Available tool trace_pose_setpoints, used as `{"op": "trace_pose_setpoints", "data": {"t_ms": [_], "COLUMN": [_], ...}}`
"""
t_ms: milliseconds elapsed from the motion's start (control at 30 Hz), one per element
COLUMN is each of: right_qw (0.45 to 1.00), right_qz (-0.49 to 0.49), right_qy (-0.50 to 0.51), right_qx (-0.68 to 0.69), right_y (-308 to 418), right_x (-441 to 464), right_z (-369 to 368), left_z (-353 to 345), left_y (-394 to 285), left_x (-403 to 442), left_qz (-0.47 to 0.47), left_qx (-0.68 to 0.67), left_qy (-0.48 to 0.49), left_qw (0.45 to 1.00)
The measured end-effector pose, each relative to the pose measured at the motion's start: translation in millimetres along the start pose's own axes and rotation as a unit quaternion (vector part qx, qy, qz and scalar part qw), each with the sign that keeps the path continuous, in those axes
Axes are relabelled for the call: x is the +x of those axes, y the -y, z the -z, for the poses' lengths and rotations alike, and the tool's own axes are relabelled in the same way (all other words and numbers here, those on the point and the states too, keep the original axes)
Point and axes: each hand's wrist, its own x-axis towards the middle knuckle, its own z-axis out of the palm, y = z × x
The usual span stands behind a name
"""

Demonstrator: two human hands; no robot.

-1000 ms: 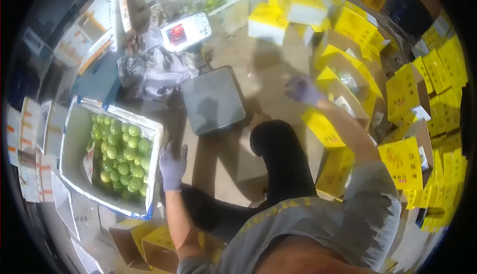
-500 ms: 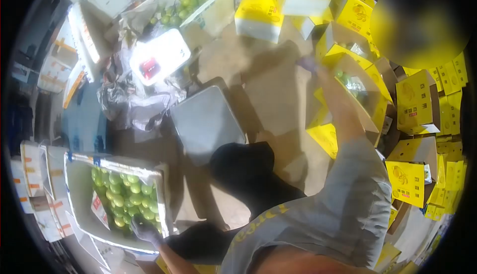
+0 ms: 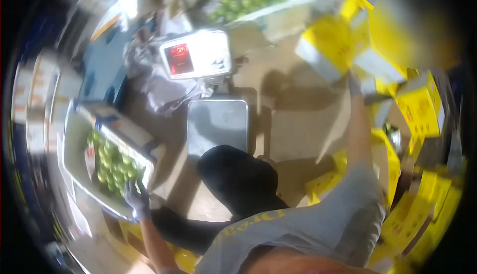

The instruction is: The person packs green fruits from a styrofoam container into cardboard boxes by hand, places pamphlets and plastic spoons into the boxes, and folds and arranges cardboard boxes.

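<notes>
My left hand (image 3: pixel 136 198), in a greyish glove, is at the near edge of a white foam box (image 3: pixel 69 150) on the left. Its fingers are apart, over the green round fruits (image 3: pixel 115 162) inside, and I see nothing held. On the right, my right hand (image 3: pixel 354 84) is stretched forward to the lower edges of the yellow and white cartons (image 3: pixel 328 45). Blur and the cartons hide its fingers, so whether it grips one is unclear.
A scale with a lit red display (image 3: pixel 180 58) and a grey metal platform (image 3: pixel 218 125) stands ahead of my knee. Behind it is another white box (image 3: pixel 278 18) of green fruits. Yellow cartons (image 3: pixel 420 105) crowd the right side. Crumpled plastic (image 3: pixel 166 93) lies beside the display.
The view has turned, shifting the scale and far box to the right. My right hand has moved forward to the yellow cartons. My left hand stays at the fruit box, its fingers now more spread.
</notes>
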Motion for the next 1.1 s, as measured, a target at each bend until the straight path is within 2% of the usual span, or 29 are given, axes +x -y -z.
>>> {"op": "trace_pose_setpoints", "data": {"t_ms": [33,67,100,133,167,200,233,267,300,333,400,467,533,600,633,667,700,767,800,833,867,900,933,967,1000,1033,1067,1100], "right_qw": [0.973,0.958,0.959,0.944,0.879,0.772,0.672,0.631,0.700,0.747,0.803,0.786,0.714,0.665,0.658,0.687,0.731,0.787,0.841,0.856,0.868,0.846,0.852,0.897,0.925,0.953,0.967,0.958], "right_qz": [-0.183,-0.226,-0.215,-0.207,-0.233,-0.266,-0.269,-0.206,-0.011,0.173,0.268,0.191,0.036,-0.048,-0.065,-0.051,-0.022,-0.004,0.003,-0.015,-0.027,-0.116,-0.133,-0.181,-0.227,-0.220,-0.209,-0.265], "right_qy": [0.135,0.175,0.182,0.200,0.242,0.296,0.364,0.436,0.455,0.416,0.374,0.447,0.537,0.563,0.562,0.562,0.556,0.553,0.468,0.460,0.454,0.450,0.435,0.335,0.241,0.191,0.140,0.102], "right_qx": [-0.038,-0.037,0.027,0.160,0.340,0.495,0.586,0.609,0.550,0.489,0.379,0.383,0.449,0.488,0.496,0.457,0.394,0.273,0.273,0.237,0.202,0.260,0.259,0.226,0.187,0.082,-0.024,0.037], "right_y": [26.4,45.6,69.7,101.1,145.2,197.0,246.7,286.0,317.2,349.5,396.6,414.7,417.3,408.2,398.7,396.2,392.5,369.5,357.9,333.3,303.8,270.5,244.6,220.2,193.9,171.3,155.5,141.1], "right_x": [15.4,30.8,41.6,47.1,50.0,49.6,45.1,37.9,23.9,10.7,1.7,-8.3,-20.6,-29.5,-33.5,-32.5,-31.5,-31.0,-37.8,-44.5,-51.0,-57.8,-47.0,-51.4,-45.8,-31.9,-10.8,10.0], "right_z": [21.1,29.5,24.7,22.9,27.3,41.9,61.5,84.8,109.2,132.8,171.4,174.8,156.1,150.1,149.4,154.5,164.4,187.8,200.5,198.1,184.3,161.2,168.4,191.5,207.9,233.0,265.2,298.7], "left_z": [10.7,10.8,12.7,19.1,30.8,45.6,50.4,61.4,59.4,64.8,79.2,94.6,95.2,111.7,104.0,100.2,94.4,94.2,89.0,87.1,81.5,81.7,72.8,67.2,62.2,53.4,52.0,50.8], "left_y": [-15.3,-20.4,-24.2,-33.3,-45.6,-64.2,-69.4,-88.6,-92.1,-96.3,-107.4,-111.3,-106.9,-101.0,-87.7,-78.6,-72.9,-63.6,-61.6,-66.7,-77.6,-105.0,-125.4,-145.1,-176.5,-209.5,-244.0,-289.2], "left_x": [0.3,-5.1,-9.5,-10.6,-9.2,0.8,2.0,10.2,9.9,11.0,2.2,-20.7,-51.4,-79.6,-95.2,-108.0,-110.4,-97.3,-83.4,-61.6,-39.2,-14.7,9.3,17.8,37.3,56.9,79.7,94.7], "left_qz": [-0.012,0.009,0.013,0.062,0.070,0.069,0.090,0.075,0.033,0.002,-0.036,-0.021,0.031,0.078,0.083,0.120,0.180,0.186,0.164,0.135,0.079,0.085,0.025,-0.012,-0.028,-0.064,-0.160,-0.128], "left_qx": [-0.005,-0.024,-0.048,-0.073,-0.062,-0.071,-0.060,-0.071,-0.079,-0.070,-0.087,-0.095,-0.076,-0.072,-0.071,-0.099,-0.263,-0.203,-0.226,-0.195,-0.193,-0.219,-0.252,-0.339,-0.382,-0.402,-0.322,-0.415], "left_qy": [-0.017,-0.014,-0.020,-0.025,-0.042,-0.059,-0.029,-0.052,-0.084,-0.070,-0.090,-0.101,-0.116,-0.116,-0.152,-0.162,-0.242,-0.239,-0.242,-0.224,-0.226,-0.211,-0.205,-0.190,-0.119,-0.071,-0.050,0.036], "left_qw": [1.000,1.000,0.999,0.995,0.995,0.993,0.994,0.993,0.993,0.995,0.992,0.990,0.990,0.988,0.982,0.974,0.916,0.931,0.929,0.945,0.951,0.949,0.946,0.921,0.916,0.911,0.932,0.900]}}
